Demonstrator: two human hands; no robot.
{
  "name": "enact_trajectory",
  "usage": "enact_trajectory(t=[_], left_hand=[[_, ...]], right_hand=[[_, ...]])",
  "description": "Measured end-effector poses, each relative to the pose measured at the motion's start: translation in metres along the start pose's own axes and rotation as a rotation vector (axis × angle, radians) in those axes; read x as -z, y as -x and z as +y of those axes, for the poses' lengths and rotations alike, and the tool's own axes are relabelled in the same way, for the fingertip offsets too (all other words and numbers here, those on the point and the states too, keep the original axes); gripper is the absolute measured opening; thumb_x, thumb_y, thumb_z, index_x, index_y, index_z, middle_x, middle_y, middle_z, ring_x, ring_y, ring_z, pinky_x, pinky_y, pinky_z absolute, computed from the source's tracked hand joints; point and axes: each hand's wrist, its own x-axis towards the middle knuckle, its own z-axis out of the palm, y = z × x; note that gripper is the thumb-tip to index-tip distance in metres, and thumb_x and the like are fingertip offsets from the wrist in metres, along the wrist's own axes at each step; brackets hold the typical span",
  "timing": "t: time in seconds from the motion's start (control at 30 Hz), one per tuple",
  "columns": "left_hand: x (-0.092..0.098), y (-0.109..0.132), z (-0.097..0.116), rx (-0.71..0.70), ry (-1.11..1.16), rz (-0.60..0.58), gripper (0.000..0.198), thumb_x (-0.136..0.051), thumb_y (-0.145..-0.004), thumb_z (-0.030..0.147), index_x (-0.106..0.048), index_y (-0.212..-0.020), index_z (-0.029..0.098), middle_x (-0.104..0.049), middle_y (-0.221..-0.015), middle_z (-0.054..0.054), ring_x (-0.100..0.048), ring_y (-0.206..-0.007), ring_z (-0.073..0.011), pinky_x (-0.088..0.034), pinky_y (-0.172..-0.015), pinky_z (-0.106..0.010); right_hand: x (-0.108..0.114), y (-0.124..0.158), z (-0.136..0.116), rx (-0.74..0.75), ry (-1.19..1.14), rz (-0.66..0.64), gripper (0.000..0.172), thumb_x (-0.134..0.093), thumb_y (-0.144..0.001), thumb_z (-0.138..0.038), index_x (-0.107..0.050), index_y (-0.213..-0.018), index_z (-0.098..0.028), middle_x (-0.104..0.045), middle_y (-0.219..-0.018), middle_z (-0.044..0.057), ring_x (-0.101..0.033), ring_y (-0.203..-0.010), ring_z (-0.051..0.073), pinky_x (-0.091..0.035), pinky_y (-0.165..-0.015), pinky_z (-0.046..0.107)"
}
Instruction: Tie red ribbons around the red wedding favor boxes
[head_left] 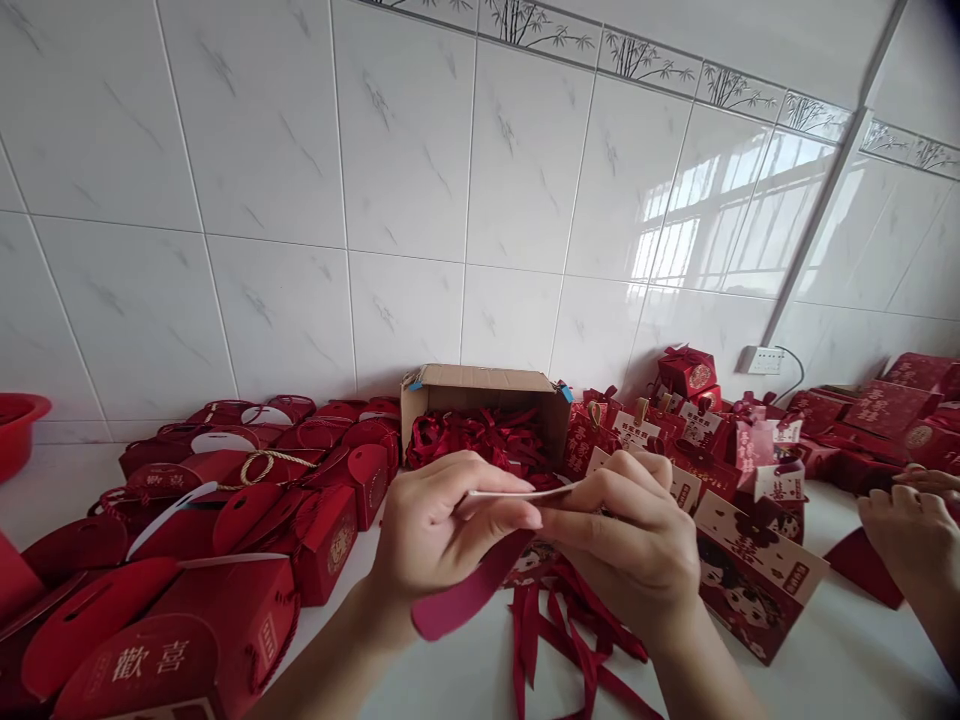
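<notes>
My left hand (pixel 450 530) pinches one side of a thin card piece, seen almost edge-on, between thumb and fingers. The other side of it is gripped by my right hand (pixel 626 540), fingers bent over the edge. Below my left palm hangs a dark pink-red rounded flap (pixel 466 600) that looks like part of this gift box card; most of the piece is hidden by my hands. Loose red ribbons (pixel 529 640) lie on the table under my hands. Just beyond my right hand leans a red and cream printed gift box (pixel 757 575).
Red gift boxes (pixel 334 535) crowd the left side. A cardboard box (pixel 480 378) of red ribbons (pixel 480 438) stands against the tiled wall. More printed boxes (pixel 701 425) fill the back right. Another person's hands (pixel 915 520) work at the right edge near a red piece (pixel 862 565).
</notes>
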Motion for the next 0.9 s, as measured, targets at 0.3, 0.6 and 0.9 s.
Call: enact_trajectory(t=[0.3,0.6,0.9], left_hand=[[-0.001,-0.001,0.001,0.009,-0.031,0.082,0.015,-0.066,-0.084,0.028,-0.071,-0.075,0.017,-0.067,-0.061,-0.002,-0.057,-0.048,-0.0095,-0.044,-0.044,-0.018],[0.002,0.001,0.005,0.024,0.019,0.043,0.012,-0.066,-0.084,0.025,-0.071,-0.076,0.017,-0.067,-0.064,-0.002,-0.059,-0.05,-0.009,-0.045,-0.044,-0.017],[-0.002,0.01,0.0,-0.102,0.156,0.034,0.009,-0.065,-0.085,0.027,-0.072,-0.087,0.021,-0.069,-0.071,-0.004,-0.061,-0.062,-0.0149,-0.049,-0.056,-0.026]], right_hand=[[-0.006,0.001,-0.007,-0.107,0.018,0.036,0.02,-0.068,-0.081,-0.011,-0.074,-0.081,-0.03,-0.057,-0.066,-0.001,-0.044,-0.067,0.013,-0.028,-0.066,0.034],[-0.008,0.007,-0.006,-0.165,-0.044,0.072,0.018,-0.068,-0.081,-0.014,-0.073,-0.082,-0.031,-0.049,-0.094,0.004,-0.046,-0.087,0.02,-0.034,-0.071,0.038],[-0.015,0.006,-0.011,-0.404,-0.418,0.249,0.041,-0.074,-0.077,-0.034,-0.06,-0.114,-0.025,-0.06,-0.099,0.008,-0.057,-0.096,0.022,-0.052,-0.075,0.034]])
